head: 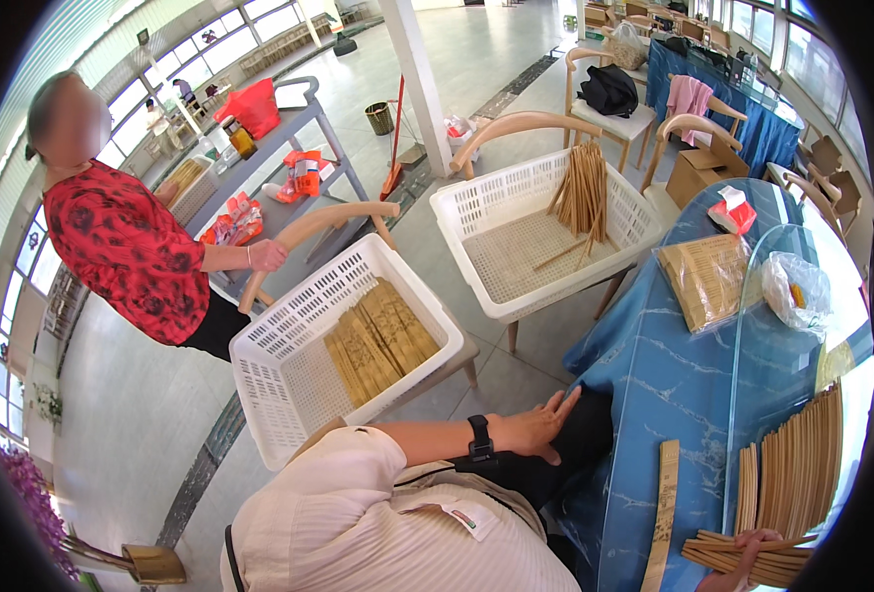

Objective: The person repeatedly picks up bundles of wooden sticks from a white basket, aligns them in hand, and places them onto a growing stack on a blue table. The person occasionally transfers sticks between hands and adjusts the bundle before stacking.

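Observation:
My left hand (537,431), with a black band at the wrist, rests palm down on my dark-trousered thigh beside the blue tablecloth (655,377). Its fingers are spread slightly and hold nothing. At the lower right, my right hand (749,556) grips a bundle of thin bamboo strips (711,551); the picture's rim partly cuts off that hand. Just beyond it, a long row of similar strips (799,462) is stacked on the table. A single flat strip bearing dark markings (661,510) lies on the cloth to the left of the bundle.
A white plastic basket (274,355) on a chair holds flat marked strips (381,337). Another basket (481,285) holds slender sticks (585,189). A person in red (129,251) touches a chair back (311,222) near a grey cart (259,159). Plastic-wrapped strips (703,277) lie on the table.

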A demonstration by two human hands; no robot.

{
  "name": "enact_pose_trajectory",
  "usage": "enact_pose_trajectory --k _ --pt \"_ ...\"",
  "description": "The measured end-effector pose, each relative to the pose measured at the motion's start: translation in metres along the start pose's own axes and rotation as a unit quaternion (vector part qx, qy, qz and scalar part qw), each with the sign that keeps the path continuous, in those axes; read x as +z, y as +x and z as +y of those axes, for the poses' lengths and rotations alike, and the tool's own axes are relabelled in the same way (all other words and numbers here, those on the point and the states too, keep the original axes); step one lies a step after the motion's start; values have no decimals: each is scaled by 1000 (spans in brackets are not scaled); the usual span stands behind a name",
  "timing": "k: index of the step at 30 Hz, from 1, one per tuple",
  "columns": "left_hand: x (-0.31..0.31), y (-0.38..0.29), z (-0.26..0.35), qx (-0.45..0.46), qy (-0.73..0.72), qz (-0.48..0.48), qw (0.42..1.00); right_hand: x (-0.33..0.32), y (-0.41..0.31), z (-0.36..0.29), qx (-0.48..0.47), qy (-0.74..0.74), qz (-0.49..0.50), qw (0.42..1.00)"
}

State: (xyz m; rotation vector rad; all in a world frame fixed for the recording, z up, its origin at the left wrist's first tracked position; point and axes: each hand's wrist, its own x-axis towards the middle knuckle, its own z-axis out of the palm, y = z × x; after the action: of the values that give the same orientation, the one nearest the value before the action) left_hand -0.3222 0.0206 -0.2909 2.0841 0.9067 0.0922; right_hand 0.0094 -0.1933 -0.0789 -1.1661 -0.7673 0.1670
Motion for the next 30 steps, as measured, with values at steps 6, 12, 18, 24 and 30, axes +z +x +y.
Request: enact_pose_trajectory --k 6,12,18,24,30 --pt "-266 -51 52 80 -104 570 811 -11 -2 4 -59 -136 8 989" --pt "-265 -96 88 345 233 465 781 -5 3 8 -17 -113 35 993" --pt "-174 -79 23 -100 306 100 941 7 -2 0 -29 -109 17 994" --pt "-119 -124 -51 -233 339 124 903 5 1 8 -18 -99 5 995" --pt "-82 -124 -99 -203 329 209 898 4 3 8 -14 -100 -8 995"
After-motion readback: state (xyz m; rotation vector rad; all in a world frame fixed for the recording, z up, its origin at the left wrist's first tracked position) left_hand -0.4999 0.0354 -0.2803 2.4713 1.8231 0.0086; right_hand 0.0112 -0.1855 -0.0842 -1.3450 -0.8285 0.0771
